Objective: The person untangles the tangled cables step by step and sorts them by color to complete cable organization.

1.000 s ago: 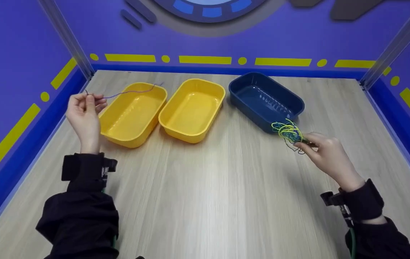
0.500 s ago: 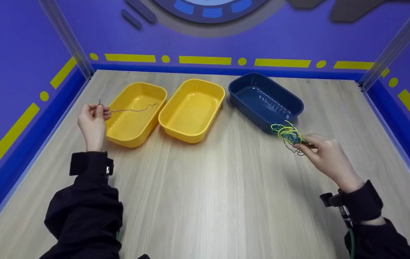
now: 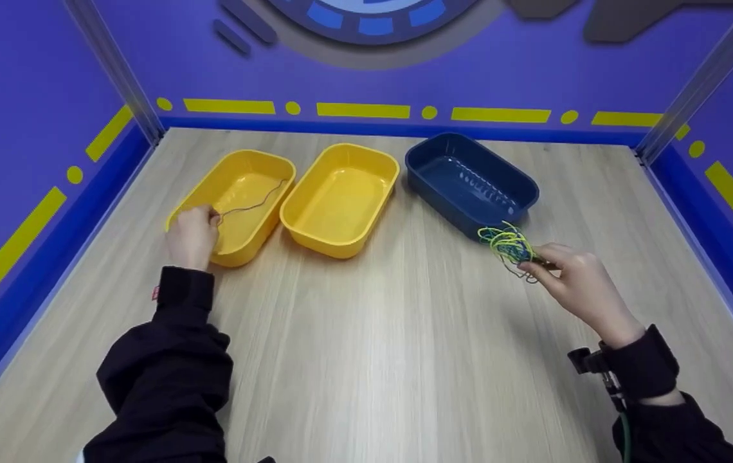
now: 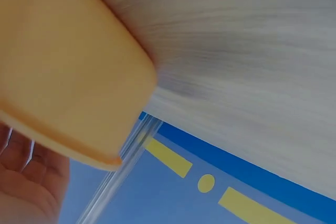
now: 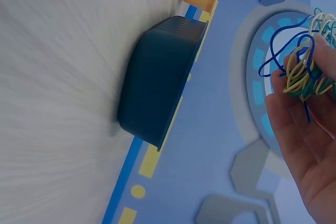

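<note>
The left hand (image 3: 192, 236) is at the near left side of the left yellow tray (image 3: 239, 188), its fingers over the rim and seeming to pinch one end of a thin purplish strand (image 3: 247, 208); the left wrist view hides the fingertips behind the tray's wall, so the exact hold cannot be told there. The strand trails across the inside of this tray, its far end by the opposite wall, near the rim. For a tidy lay, the hand would do well to lower its end right down to the floor before letting go, and to draw the far end inward a little so that nothing springs over the edge (so light a strand probably clings to fingers, so a slow parting of thumb and finger should serve better than a flick). The right hand (image 3: 579, 276) grips a tangled bundle (image 3: 508, 245) of yellow, green and blue cords between thumb and fingers, over the near corner of the navy tray (image 3: 469, 183) as the head view shows it. That grip is best kept firm yet light, with the loops hanging free, lest the tangle tighten. The other yellow tray (image 3: 343, 200) stands between.
</note>
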`<state>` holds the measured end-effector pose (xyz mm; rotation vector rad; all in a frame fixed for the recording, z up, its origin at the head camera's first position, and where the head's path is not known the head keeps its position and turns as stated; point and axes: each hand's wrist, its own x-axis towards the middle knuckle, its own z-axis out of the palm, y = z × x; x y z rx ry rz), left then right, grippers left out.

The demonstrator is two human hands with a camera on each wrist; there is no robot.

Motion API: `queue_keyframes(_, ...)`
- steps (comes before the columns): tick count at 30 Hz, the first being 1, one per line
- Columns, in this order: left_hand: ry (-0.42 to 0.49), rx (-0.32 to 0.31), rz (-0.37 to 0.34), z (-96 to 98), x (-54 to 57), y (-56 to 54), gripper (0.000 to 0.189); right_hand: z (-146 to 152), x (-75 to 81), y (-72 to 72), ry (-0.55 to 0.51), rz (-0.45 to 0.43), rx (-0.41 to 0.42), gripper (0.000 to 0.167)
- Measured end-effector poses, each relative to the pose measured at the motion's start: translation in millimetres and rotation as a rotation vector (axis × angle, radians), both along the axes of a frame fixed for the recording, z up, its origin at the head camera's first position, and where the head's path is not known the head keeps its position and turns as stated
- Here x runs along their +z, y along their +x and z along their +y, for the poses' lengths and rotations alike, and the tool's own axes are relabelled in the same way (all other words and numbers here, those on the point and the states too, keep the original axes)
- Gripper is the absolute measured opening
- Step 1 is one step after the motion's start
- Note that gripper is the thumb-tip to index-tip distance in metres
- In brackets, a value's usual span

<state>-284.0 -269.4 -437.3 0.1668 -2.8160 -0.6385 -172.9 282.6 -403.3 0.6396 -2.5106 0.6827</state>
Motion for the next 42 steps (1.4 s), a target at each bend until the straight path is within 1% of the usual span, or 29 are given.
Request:
queue_keyframes(2, -0.065, -0.019, -0.050, 1.8, -3.2, -1.7, 0.019, 0, -0.4, -0.5, 0.005, 0.014, 0.004, 0.011)
queue_keyframes(4, -0.107, -0.037, -0.103, 3.1, -5.2, -3.2, 0.019, 0, -0.6, -1.1, 0.009, 0.026, 0.011, 0.013)
queue_keyframes(7, -0.131, -0.052, -0.188, 3.9, -3.2, -4.6, 0.021, -1, -0.5, -2.4, 0.018, 0.040, 0.021, 0.015)
queue_keyframes(9, -0.124, -0.068, -0.257, 3.0, 1.3, -6.0, 0.025, -2, 0.2, -2.9, 0.022, 0.044, 0.028, 0.015)
queue_keyframes(12, -0.081, -0.090, -0.349, 3.1, 9.0, -6.9, 0.038, -4, 1.5, -3.3, 0.028, 0.040, 0.022, 0.012)
queue_keyframes(13, -0.062, -0.093, -0.366, 3.7, 11.3, -6.7, 0.043, -4, 1.7, -3.4, 0.029, 0.037, 0.021, 0.011)
queue_keyframes(15, -0.028, -0.085, -0.365, 7.1, 15.1, -5.6, 0.052, -6, 1.8, -3.7, 0.025, 0.027, 0.018, 0.009)
queue_keyframes(18, 0.006, -0.072, -0.320, 16.6, 18.4, -3.0, 0.058, -8, 0.9, -4.1, 0.022, 0.018, 0.026, 0.009)
queue_keyframes(20, 0.018, -0.076, -0.267, 24.6, 21.0, -2.2, 0.060, -9, 0.1, -4.2, 0.017, 0.016, 0.030, 0.010)
queue_keyframes(21, 0.025, -0.090, -0.236, 29.1, 22.3, -2.2, 0.060, -9, -0.3, -4.0, 0.012, 0.015, 0.033, 0.010)
queue_keyframes(26, 0.033, -0.155, -0.031, 57.2, 27.8, -3.5, 0.053, -7, -1.8, -2.5, -0.017, 0.013, 0.033, 0.011)
queue_keyframes(29, 0.053, -0.192, 0.060, 75.1, 32.1, -0.8, 0.054, -7, -1.4, -2.0, -0.026, 0.012, 0.038, 0.012)
queue_keyframes(31, 0.077, -0.234, 0.110, 87.4, 35.1, 2.5, 0.055, -8, -0.6, -1.7, -0.037, 0.009, 0.043, 0.011)
queue_keyframes(33, 0.112, -0.296, 0.147, 101.2, 38.0, 6.0, 0.054, -9, 0.2, -1.2, -0.057, 0.001, 0.052, 0.011)
queue_keyframes(34, 0.133, -0.336, 0.153, 108.9, 39.8, 8.1, 0.053, -10, 0.5, -0.8, -0.068, -0.003, 0.057, 0.011)
queue_keyframes(38, 0.225, -0.519, 0.153, 143.5, 47.2, 19.7, 0.045, -16, 2.7, 1.6, -0.123, -0.029, 0.085, 0.009)
queue_keyframes(42, 0.293, -0.702, 0.187, 180.6, 52.4, 35.9, 0.034, -24, 5.6, 5.5, -0.158, -0.063, 0.102, 0.010)
